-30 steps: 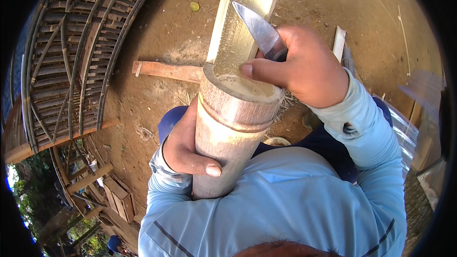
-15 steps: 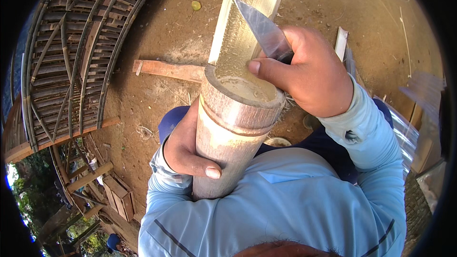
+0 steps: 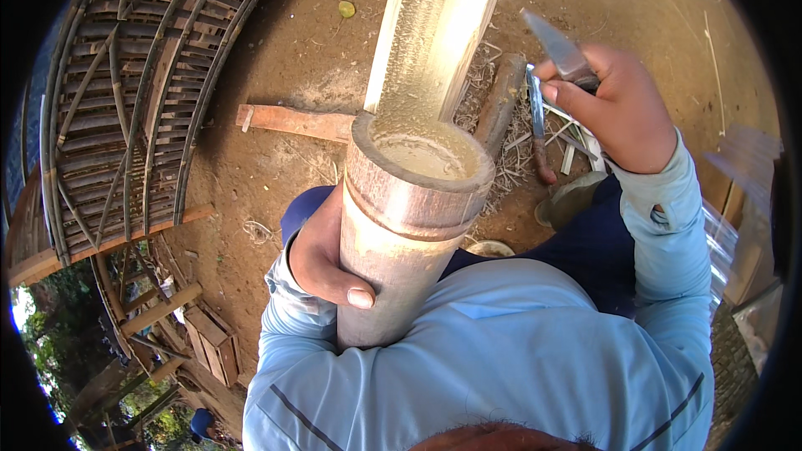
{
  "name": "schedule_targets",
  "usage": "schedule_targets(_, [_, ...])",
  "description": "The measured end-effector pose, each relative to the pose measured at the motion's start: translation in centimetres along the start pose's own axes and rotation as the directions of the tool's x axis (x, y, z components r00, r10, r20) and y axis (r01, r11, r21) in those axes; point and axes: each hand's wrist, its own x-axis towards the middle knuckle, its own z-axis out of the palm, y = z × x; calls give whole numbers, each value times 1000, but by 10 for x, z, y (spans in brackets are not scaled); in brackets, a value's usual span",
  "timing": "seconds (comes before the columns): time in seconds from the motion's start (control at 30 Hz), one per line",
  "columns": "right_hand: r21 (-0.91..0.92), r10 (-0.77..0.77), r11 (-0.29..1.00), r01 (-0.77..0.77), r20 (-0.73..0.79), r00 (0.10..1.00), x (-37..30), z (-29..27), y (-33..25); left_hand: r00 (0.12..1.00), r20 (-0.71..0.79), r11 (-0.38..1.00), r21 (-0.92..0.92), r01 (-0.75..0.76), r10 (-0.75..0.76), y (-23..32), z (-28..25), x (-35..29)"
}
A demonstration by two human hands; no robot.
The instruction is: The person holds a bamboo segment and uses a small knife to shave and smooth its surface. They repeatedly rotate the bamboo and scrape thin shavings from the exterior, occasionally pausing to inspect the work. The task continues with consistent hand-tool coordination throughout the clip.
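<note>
Head view: left hand (image 3: pixel 320 266) grips the bamboo tube (image 3: pixel 397 259), lower end at the blue shirt (image 3: pixel 501 338). Right of the tube and apart, the right hand (image 3: pixel 625 108) grips a knife (image 3: pixel 560 46). I judge carving in hand; any next cut requires bringing knife to tube.

The left hand (image 3: pixel 317 259), just left of centre, is curled in a grip, its thumb (image 3: pixel 355 294) pointing right; the right hand (image 3: pixel 622 108), at upper right, grips too, its forearm (image 3: pixel 668 234) below it.
</note>
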Motion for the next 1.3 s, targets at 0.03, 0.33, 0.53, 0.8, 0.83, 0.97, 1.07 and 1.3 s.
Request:
schedule_targets(0.03, [-80,-8,997,10,21,1000,-1,-1,1,1000,-4,1000,-10,7,-7,-1,-1,-1])
schedule_targets(0.33, [-67,-130,990,125,-75,989,-5,2,8,993,101,993,-99,-59,69,-16,-19,3])
schedule_targets(0.53, [15,145,989,-149,142,979,-11,-10,-9,961,238,973,-215,-87,139,-30,-42,9])
schedule_targets(0.8, [234,96,964,-129,148,984,-11,-7,-7,976,188,942,-333,-38,106,-30,-44,12])
schedule_targets(0.83, [256,96,957,-132,151,984,-11,-7,-8,986,138,946,-320,-47,96,-30,-41,13])
schedule_targets(0.97, [306,120,935,-178,199,973,-9,-10,-13,996,-46,975,-206,-84,76,-29,-38,16])
schedule_targets(1.07, [311,107,935,-172,215,971,-9,-11,-14,992,-73,971,-211,-113,99,-29,-36,16])
schedule_targets(1.3, [435,104,888,-150,127,986,-16,-2,-12,995,-46,969,-226,-100,92,-29,-32,22])
